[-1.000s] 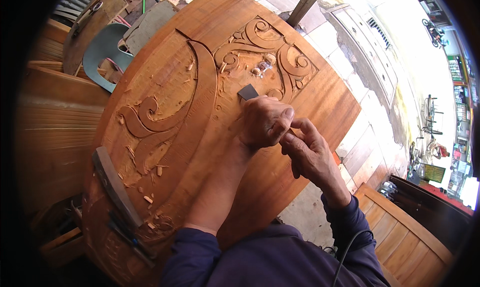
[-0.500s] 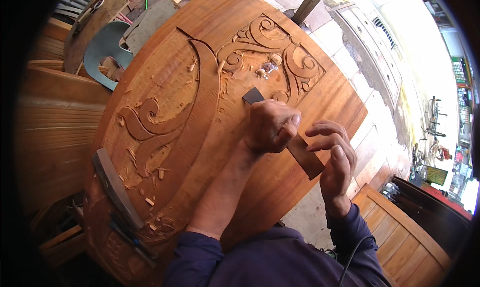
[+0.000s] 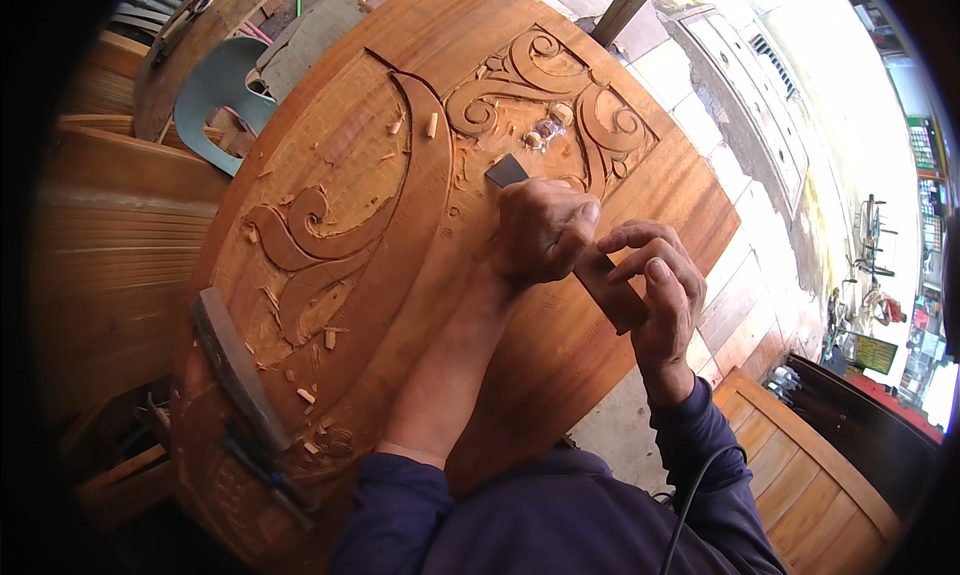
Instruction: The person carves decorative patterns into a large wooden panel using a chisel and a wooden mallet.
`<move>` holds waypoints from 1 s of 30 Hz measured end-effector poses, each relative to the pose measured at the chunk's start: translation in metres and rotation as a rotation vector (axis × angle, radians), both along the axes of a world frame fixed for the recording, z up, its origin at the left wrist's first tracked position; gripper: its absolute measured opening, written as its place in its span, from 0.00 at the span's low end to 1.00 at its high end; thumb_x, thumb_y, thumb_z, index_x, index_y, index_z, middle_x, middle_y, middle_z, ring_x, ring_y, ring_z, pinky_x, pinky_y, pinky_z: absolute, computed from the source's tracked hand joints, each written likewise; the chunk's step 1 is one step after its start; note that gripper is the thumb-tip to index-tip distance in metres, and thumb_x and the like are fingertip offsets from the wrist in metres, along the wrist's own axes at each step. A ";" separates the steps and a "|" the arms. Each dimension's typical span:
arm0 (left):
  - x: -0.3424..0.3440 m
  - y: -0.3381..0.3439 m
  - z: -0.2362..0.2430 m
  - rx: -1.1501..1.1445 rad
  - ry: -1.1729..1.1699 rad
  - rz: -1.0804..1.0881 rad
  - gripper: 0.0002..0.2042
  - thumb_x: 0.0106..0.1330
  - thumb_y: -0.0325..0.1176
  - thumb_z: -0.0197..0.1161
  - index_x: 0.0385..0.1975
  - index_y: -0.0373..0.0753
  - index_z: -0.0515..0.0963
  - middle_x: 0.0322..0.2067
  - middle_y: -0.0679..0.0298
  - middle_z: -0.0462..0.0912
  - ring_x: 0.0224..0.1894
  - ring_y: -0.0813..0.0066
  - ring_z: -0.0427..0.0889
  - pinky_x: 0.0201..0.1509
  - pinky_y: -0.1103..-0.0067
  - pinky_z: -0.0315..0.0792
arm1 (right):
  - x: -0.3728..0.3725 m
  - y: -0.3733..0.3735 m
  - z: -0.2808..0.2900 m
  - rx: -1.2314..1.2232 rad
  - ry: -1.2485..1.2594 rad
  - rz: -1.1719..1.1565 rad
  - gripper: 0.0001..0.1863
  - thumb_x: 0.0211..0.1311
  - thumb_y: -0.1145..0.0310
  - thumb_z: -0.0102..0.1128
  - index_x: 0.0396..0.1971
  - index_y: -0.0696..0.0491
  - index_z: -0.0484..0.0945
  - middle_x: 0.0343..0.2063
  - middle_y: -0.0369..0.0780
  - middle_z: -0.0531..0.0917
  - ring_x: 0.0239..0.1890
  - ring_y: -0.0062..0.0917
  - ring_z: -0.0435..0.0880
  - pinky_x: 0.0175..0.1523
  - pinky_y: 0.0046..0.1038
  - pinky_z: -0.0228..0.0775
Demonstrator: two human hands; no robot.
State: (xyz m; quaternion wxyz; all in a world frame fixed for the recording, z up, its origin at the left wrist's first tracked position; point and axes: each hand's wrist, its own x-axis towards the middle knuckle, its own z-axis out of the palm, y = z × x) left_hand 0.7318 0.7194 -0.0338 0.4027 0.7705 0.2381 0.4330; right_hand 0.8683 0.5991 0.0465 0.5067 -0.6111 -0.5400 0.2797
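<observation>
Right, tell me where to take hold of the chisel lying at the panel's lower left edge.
Grip the chisel around the middle of its long flat shaft, coming from above: it lies flat along the carved panel's edge, both long sides free, only wood chips nearby.

Far out at the right edge, beyond the paved ground, a small rectangular sign [image 3: 874, 353] in yellow-green with a darker frame is standing low, tilted slightly, just past the dark wooden rail. Above it, near the upper right rim, a narrow upright green panel [image 3: 920, 143] is showing on a building front, with a paler blue-white panel [image 3: 931, 197] sitting just below it. All three are too small and blurred to tell more. No packages or screens are showing.
</observation>
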 end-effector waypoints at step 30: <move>-0.005 0.008 -0.003 0.031 0.043 0.076 0.18 0.71 0.38 0.50 0.17 0.39 0.73 0.16 0.55 0.72 0.20 0.53 0.75 0.30 0.61 0.69 | 0.003 0.004 -0.005 0.044 0.003 -0.017 0.22 0.72 0.57 0.59 0.22 0.58 0.82 0.38 0.43 0.87 0.45 0.35 0.82 0.55 0.37 0.72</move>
